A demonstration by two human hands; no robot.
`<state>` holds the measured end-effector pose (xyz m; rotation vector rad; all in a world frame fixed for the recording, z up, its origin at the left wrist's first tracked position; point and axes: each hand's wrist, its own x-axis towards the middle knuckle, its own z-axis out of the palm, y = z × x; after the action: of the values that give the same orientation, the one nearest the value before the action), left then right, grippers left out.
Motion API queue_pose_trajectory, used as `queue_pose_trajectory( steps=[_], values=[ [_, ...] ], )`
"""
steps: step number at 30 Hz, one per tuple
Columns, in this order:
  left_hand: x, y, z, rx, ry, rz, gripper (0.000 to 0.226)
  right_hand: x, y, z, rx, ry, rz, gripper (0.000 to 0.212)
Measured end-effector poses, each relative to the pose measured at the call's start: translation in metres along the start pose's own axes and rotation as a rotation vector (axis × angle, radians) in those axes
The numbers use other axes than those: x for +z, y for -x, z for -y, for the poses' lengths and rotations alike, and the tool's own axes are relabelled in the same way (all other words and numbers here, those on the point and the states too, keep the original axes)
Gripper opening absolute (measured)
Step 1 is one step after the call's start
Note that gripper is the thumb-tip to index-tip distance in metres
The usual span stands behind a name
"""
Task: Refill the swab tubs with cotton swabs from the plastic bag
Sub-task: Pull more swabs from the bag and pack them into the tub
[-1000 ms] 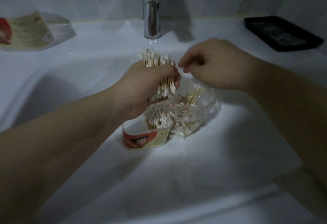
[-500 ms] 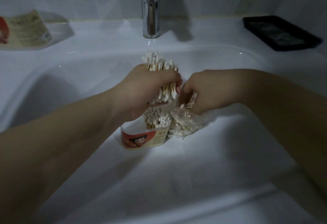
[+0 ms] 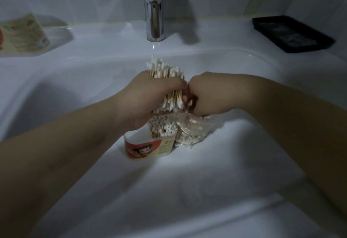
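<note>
Since half a second ago: the right hand (image 3: 208,94) has risen from the plastic bag (image 3: 189,132) and closed in on the left hand (image 3: 148,98); the knuckles now touch the left fingertips. Tub and bag have not shifted.

Left fingers are wrapped tight round a thick bundle of cotton swabs (image 3: 165,70), held upright. White tips stick out above the fist and below it.

Right fingers are curled downward at the bag's mouth, just beside the bundle's lower ends. They are hidden, so I cannot tell what they hold, if anything.

The swab tub (image 3: 148,147), part filled, stands in the sink (image 3: 187,190) directly under the bundle. The bag touches its right side.

Behind are a tap (image 3: 154,12) and a black tray (image 3: 293,32).
</note>
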<state>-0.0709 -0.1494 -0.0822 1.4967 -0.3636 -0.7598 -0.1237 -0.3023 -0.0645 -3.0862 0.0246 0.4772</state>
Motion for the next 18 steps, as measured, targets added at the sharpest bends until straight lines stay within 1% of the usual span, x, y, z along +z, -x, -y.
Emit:
queue_pose_trajectory(
  steps=[1,4,7,10,13,18],
  values=[
    [-0.001,-0.001,0.001,-0.008,-0.017,0.0,0.012,-0.003,0.001,-0.002,0.008,-0.04,-0.02,0.005],
    [-0.001,0.0,0.004,-0.012,-0.088,-0.019,0.018,-0.009,0.004,-0.009,0.024,-0.192,-0.035,0.015],
    [-0.001,-0.001,0.005,-0.002,-0.11,-0.046,0.018,-0.007,0.006,-0.011,0.0,-0.232,0.004,0.015],
    [-0.003,-0.002,0.005,-0.004,-0.098,-0.053,0.017,0.001,0.004,-0.004,-0.028,-0.145,0.123,0.019],
    [-0.004,-0.002,0.006,-0.01,-0.096,-0.049,0.016,0.006,0.002,0.004,-0.029,-0.037,0.144,0.016],
    [-0.006,-0.005,0.008,-0.017,-0.109,-0.075,0.023,0.006,0.002,0.007,-0.035,0.053,0.165,0.015]
  ],
)
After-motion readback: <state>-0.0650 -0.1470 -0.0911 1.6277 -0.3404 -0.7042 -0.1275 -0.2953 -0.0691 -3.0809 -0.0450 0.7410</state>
